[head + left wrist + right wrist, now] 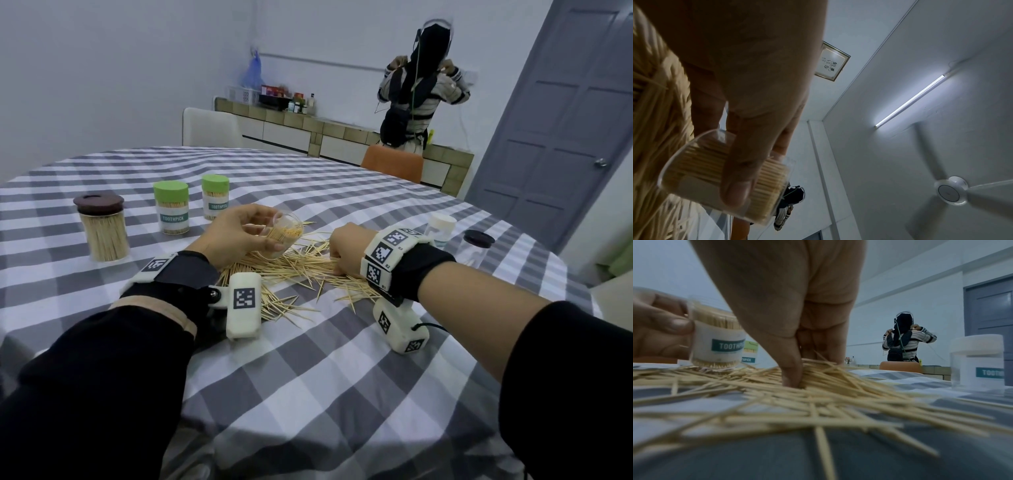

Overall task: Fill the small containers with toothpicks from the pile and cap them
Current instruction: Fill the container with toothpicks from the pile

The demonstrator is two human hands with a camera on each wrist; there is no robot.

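My left hand (246, 233) grips a clear uncapped container (282, 234) partly packed with toothpicks, tilted with its mouth toward the right, just above the pile. In the left wrist view the thumb wraps over the container (698, 165). A pile of loose toothpicks (294, 270) lies spread on the checked tablecloth. My right hand (342, 253) reaches down into the pile, its thumb and fingers pinching toothpicks (818, 373). The right wrist view shows the held container (719, 340) labelled TOOTHPICK at left.
Two green-capped filled containers (171, 205) (215, 195) and a brown-lidded jar (102, 226) stand at the left. A white-capped empty container (442, 228) and a black-lidded one (478, 246) stand at the right. A person stands by the far counter (418, 92). Chairs (394, 166) flank the table's far edge.
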